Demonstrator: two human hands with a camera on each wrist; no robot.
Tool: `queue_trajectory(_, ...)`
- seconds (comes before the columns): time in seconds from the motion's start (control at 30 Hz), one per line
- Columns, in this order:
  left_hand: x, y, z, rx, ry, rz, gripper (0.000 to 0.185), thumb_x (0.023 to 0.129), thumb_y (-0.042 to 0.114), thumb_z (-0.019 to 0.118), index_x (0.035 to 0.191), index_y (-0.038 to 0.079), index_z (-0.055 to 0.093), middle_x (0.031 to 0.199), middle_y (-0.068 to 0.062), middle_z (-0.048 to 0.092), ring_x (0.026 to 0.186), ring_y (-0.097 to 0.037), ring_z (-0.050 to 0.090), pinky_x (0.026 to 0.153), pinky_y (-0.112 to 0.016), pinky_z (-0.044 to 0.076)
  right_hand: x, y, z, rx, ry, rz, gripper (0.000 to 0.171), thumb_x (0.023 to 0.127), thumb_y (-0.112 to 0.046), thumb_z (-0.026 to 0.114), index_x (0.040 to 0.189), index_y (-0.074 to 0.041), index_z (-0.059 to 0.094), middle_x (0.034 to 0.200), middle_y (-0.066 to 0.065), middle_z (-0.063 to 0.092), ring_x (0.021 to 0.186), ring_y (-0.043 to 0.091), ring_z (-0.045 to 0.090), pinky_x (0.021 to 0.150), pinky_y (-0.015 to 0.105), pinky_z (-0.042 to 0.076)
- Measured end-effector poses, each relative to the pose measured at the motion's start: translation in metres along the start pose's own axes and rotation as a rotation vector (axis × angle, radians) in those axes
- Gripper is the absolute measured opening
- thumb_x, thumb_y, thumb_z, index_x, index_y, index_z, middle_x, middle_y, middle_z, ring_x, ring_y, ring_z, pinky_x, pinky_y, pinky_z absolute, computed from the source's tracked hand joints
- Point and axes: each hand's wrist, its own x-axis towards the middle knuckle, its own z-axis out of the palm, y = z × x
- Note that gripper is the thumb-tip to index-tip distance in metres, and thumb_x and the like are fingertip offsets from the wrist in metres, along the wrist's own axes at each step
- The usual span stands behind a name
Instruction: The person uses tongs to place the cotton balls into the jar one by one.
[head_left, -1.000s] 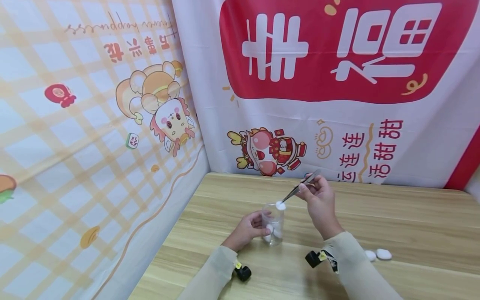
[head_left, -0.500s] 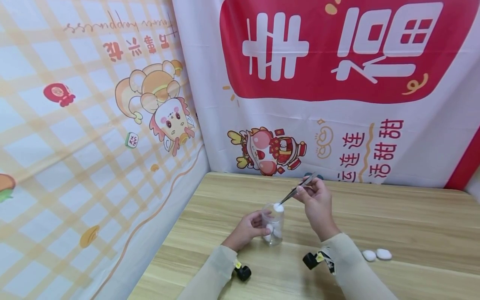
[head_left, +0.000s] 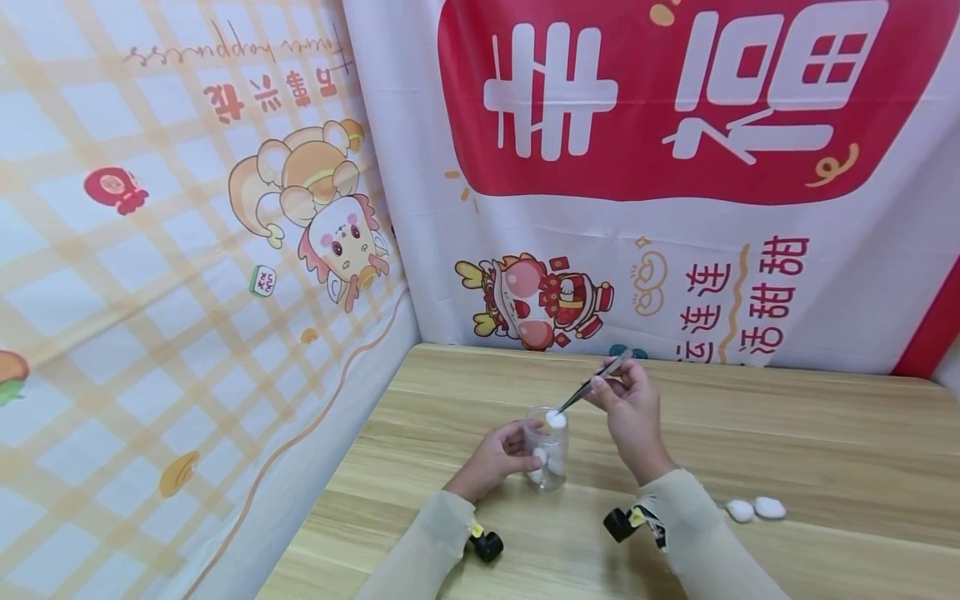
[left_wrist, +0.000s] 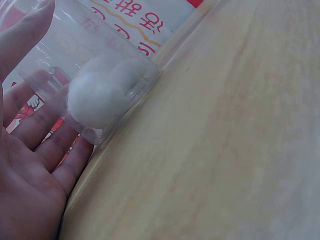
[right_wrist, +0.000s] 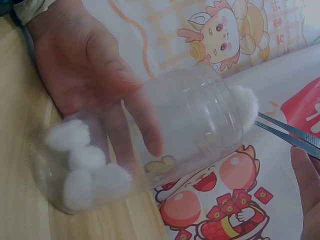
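Note:
My left hand (head_left: pixel 491 458) holds a clear plastic jar (head_left: pixel 550 438) upright on the table, thumb on the near side and fingers behind it. Several cotton balls (right_wrist: pixel 87 159) lie at the jar's bottom. With my right hand (head_left: pixel 633 417) I grip metal tweezers (head_left: pixel 591 385). Their tips pinch another cotton ball (right_wrist: pixel 244 106), which sits at the jar's mouth. In the left wrist view the jar's lower part (left_wrist: pixel 105 95) shows white cotton through its wall, and the fingers lie spread along it.
Two white cotton balls (head_left: pixel 754 508) lie on the wooden table (head_left: pixel 825 450) to the right of my right sleeve. A printed cloth (head_left: pixel 420 167) hangs behind the table, and a checked one (head_left: pixel 187 317) covers the left wall. Each wrist wears a small black camera (head_left: pixel 487 547).
My right hand has moved slightly left and down, bringing the cotton ball in the tweezers from above the rim into the jar's mouth. The left hand and jar stay put.

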Motion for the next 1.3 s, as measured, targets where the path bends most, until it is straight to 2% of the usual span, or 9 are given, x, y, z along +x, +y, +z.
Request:
queue_trajectory(0.33,-0.002,0.003,0.0,0.013,0.013,-0.015,0.056,0.086,0.01,0.075,0.136,0.022,0.055,0.133,0.0,0.058,0.119,-0.02,0.056,0.1,-0.034,0.046,-0.001,0.006,-0.003,-0.013,0.01,0.035,0.026,0.096,0.0,0.057,0.121,-0.002,0.049,0.111,0.017,0.057,0.097,0.022,0.066,0.081,0.034,0.056)
queue_trajectory(1.03,-0.002,0.005,0.001,0.012,0.01,-0.017,0.056,0.086,0.01,0.075,0.137,0.02,0.054,0.134,-0.001,0.057,0.119,-0.02,0.056,0.1,-0.033,0.045,-0.004,0.011,-0.007,-0.019,0.02,0.09,0.028,0.096,-0.004,0.06,0.121,-0.003,0.048,0.114,0.017,0.056,0.099,0.022,0.065,0.082,0.033,0.056)
queue_trajectory(1.3,-0.001,0.004,0.0,0.0,0.001,-0.008,0.059,0.086,0.009,0.075,0.14,0.009,0.051,0.131,-0.003,0.059,0.119,-0.022,0.056,0.099,-0.033,0.046,-0.003,0.011,-0.007,-0.019,0.022,0.061,0.027,0.096,-0.004,0.06,0.12,-0.002,0.049,0.113,0.017,0.057,0.098,0.021,0.066,0.082,0.033,0.056)
